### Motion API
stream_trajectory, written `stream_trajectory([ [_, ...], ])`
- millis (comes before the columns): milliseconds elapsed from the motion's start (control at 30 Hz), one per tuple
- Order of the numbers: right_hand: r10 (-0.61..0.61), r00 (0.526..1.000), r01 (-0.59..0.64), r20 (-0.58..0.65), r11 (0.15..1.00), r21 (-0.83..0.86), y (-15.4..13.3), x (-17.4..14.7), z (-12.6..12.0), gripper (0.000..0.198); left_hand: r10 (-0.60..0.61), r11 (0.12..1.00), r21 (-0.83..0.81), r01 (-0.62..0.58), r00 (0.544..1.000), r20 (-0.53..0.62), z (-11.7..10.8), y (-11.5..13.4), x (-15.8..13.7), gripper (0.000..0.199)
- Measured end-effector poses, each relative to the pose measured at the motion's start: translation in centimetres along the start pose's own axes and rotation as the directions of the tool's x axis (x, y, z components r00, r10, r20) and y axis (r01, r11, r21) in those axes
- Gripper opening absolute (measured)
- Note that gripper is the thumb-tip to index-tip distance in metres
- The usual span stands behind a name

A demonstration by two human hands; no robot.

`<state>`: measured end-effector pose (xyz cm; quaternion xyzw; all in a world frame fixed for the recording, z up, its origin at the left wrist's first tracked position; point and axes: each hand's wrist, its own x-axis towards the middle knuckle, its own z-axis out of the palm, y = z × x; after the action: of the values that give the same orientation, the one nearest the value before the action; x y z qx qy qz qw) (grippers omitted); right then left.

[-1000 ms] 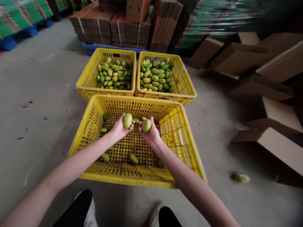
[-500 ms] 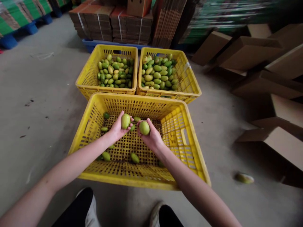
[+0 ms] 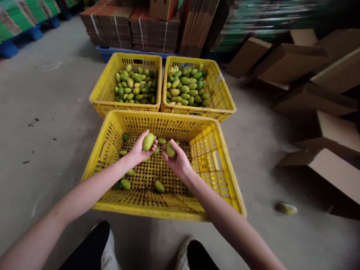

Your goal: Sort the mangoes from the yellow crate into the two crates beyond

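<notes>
Both hands are over the near yellow crate (image 3: 168, 214), each closed round a green mango. My left hand (image 3: 138, 151) cups one mango (image 3: 148, 141), its palm turned up and the fingers curled beneath the fruit. In my right hand (image 3: 180, 162) another mango (image 3: 170, 149) is gripped, with the thumb across its top. The two fruits are a short gap apart. Several loose mangoes lie on the holed crate floor, among them one near the front (image 3: 159, 186) and one at the left (image 3: 125, 184).
Behind stand two yellow crates, left (image 3: 97, 88) and right (image 3: 225, 92), holding many green and yellowish mangoes. Stacked flat cartons (image 3: 108, 30) sit on a blue pallet at the back. Open cardboard boxes (image 3: 334, 168) line the right side. A single mango (image 3: 287, 208) lies on the floor.
Both mangoes have been turned in the hands: the left one now lies more slanted, and the right thumb has come over its fruit. The view has shifted slightly.
</notes>
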<state>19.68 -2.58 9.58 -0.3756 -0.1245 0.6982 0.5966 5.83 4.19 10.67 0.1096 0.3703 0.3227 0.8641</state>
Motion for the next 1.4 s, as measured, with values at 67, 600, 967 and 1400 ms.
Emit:
stream_trajectory([
  [67, -0.02, 0.998, 0.021, -0.064, 1.0, 0.007, 0.2, 0.2, 0.1, 0.033, -0.001, 0.999, -0.033, 0.002, 1.0, 0.013, -0.2, -0.2, 0.3, 0.039],
  [600, 0.039, 0.997, -0.037, -0.073, 0.999, 0.03, -0.2, 0.5, -0.6, 0.027, 0.01, 1.0, 0.03, -0.008, 0.998, -0.068, -0.1, -0.3, 0.0, 0.02],
  [967, 0.182, 0.974, -0.179, -0.133, 0.983, 0.034, 0.2, 0.8, -0.6, 0.025, -0.102, 0.986, 0.13, 0.101, 0.995, 0.0, -0.8, -0.8, 0.7, 0.051],
  [1400, 0.2, 0.979, -0.201, 0.032, 0.98, 0.009, -0.2, 0.8, -1.2, 0.006, -0.108, 0.994, 0.01, 0.11, 0.988, -0.107, -0.2, -0.5, 0.6, 0.032],
])
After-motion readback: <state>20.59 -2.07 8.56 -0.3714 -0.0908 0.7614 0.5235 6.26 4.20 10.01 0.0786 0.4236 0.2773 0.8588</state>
